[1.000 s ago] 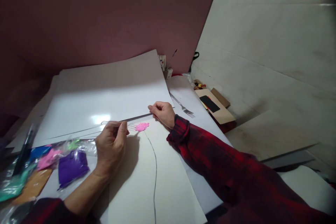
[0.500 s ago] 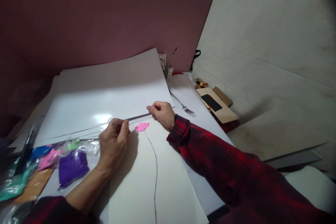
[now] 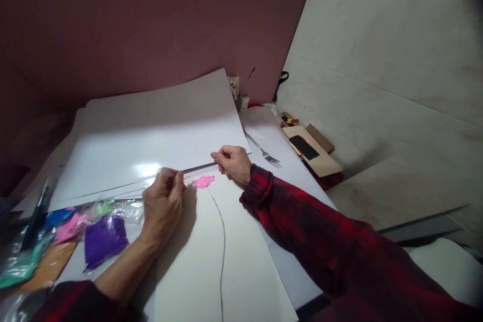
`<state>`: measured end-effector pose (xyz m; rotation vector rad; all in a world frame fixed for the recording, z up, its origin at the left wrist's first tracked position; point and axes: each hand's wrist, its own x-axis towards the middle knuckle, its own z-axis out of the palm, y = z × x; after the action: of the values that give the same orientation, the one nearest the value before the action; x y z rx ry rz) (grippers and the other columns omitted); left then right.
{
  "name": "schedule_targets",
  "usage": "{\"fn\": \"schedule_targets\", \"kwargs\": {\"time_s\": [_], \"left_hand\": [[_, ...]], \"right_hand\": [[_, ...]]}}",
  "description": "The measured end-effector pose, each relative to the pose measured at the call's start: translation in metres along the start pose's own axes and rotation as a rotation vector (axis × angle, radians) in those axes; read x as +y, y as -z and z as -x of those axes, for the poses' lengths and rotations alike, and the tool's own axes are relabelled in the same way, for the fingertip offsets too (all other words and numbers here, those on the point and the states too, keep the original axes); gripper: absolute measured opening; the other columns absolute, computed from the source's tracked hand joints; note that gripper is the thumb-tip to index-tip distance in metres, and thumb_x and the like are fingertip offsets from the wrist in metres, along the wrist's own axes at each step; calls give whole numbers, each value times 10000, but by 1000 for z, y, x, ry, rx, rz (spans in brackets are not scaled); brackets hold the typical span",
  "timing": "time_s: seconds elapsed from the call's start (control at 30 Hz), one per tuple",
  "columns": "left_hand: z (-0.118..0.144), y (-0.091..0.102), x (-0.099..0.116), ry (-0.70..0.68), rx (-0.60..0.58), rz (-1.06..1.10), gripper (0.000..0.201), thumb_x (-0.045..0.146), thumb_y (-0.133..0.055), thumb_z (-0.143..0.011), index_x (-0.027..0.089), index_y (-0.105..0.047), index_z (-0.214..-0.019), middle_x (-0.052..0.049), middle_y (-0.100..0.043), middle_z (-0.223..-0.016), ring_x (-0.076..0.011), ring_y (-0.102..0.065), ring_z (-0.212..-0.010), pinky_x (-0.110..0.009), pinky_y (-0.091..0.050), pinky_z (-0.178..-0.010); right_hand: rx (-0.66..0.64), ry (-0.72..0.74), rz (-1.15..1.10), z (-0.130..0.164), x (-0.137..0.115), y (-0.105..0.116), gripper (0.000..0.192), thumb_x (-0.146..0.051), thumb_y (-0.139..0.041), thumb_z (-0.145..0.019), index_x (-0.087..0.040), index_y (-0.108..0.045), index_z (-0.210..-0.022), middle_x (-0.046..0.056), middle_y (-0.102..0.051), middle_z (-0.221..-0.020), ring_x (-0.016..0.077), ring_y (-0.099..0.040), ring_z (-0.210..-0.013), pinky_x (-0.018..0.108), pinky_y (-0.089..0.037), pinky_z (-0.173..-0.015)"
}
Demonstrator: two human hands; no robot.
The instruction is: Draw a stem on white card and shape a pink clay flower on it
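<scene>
A cream sheet of paper [image 3: 188, 261] lies in front of me, with a long dark curved line drawn down it. At the line's upper end sits a flattened patch of pink clay [image 3: 204, 181] with a ridged surface. My left hand [image 3: 163, 201] is closed in a pinch on a fork [image 3: 189, 181]; its thin tines show at the left edge of the clay, and most of it is hidden by the fingers. At the sheet's top edge, my right hand [image 3: 232, 162] is closed, thumb and finger pinching the paper there.
Large white boards [image 3: 162, 121] are stacked behind the sheet. Another fork [image 3: 267, 155] lies to the right. Plastic packets of coloured clay, including a purple one [image 3: 104, 241], and a dark pen [image 3: 35, 216] are at left. Beyond the table's right edge is a cardboard piece [image 3: 313, 151].
My left hand has shifted very slightly left, and the fork's tines have drawn back a little at the clay's edge. The right hand stays in place.
</scene>
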<state>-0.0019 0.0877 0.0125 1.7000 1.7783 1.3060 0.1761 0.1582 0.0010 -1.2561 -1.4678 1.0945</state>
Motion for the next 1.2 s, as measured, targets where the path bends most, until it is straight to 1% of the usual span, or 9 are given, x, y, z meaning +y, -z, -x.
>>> {"fn": "schedule_targets", "kwargs": {"time_s": [0.3,0.53,0.77,0.9,0.97,1.0,1.07,1.13,1.2], "left_hand": [[1,1,4,56,-21,-11,169,288,-549,-881,217,-510,-733,76,-502,-489,-100,-466,-459,-248,-390,-546],[1,1,4,66,-7,-3,145,284,-540,-888,218,-519,-760,78,-487,-490,-104,-466,-463,-245,-391,-545],[1,1,4,1,95,3,160,298,-547,-897,197,-549,-773,59,-541,-577,-102,-508,-493,-248,-419,-560],[5,2,5,-65,132,55,189,267,-537,-914,186,-549,-744,57,-520,-583,-82,-490,-464,-230,-408,-503],[8,2,2,-142,145,87,142,227,-530,-921,184,-553,-788,62,-516,-581,-74,-481,-452,-220,-406,-489],[9,2,1,-203,150,94,107,201,-525,-923,181,-562,-825,62,-524,-590,-70,-481,-452,-214,-408,-489],[11,2,-2,-368,147,92,68,143,-533,-912,175,-593,-908,53,-554,-625,-67,-501,-474,-203,-419,-497],[13,2,-3,-560,123,79,129,91,-569,-882,173,-623,-965,34,-592,-674,-71,-541,-526,-192,-436,-517],[15,3,-1,-735,83,68,185,45,-609,-846,166,-646,-980,1,-628,-744,-88,-593,-615,-189,-462,-555]], "right_hand": [[-8,-3,-5,2,0,0,285,-372,-614,-823,-174,-552,-628,-58,-497,-429,52,-404,-302,156,-302,-276],[-13,-6,23,2,-1,1,274,-358,-610,-830,-175,-553,-635,-60,-503,-433,48,-402,-305,158,-304,-288],[-11,-20,37,2,-4,1,277,-345,-600,-835,-174,-545,-625,-63,-489,-432,44,-390,-309,157,-279,-293],[-3,2,29,3,-3,1,294,-378,-587,-850,-183,-534,-636,-59,-485,-449,56,-389,-320,178,-279,-303],[62,120,85,5,-3,3,319,-408,-569,-870,-186,-535,-643,-50,-490,-469,67,-413,-365,194,-334,-352],[112,228,135,7,-3,4,325,-411,-554,-885,-186,-547,-650,-38,-506,-492,76,-441,-407,204,-377,-397],[163,515,252,12,-4,5,307,-392,-528,-910,-179,-599,-702,0,-573,-583,100,-515,-522,232,-458,-518],[86,803,365,18,-5,6,254,-377,-529,-914,-170,-660,-843,43,-646,-732,122,-579,-639,252,-496,-605],[-31,1011,468,26,-6,4,247,-361,-539,-908,-167,-670,-987,64,-669,-842,133,-608,-710,252,-504,-626]]}}
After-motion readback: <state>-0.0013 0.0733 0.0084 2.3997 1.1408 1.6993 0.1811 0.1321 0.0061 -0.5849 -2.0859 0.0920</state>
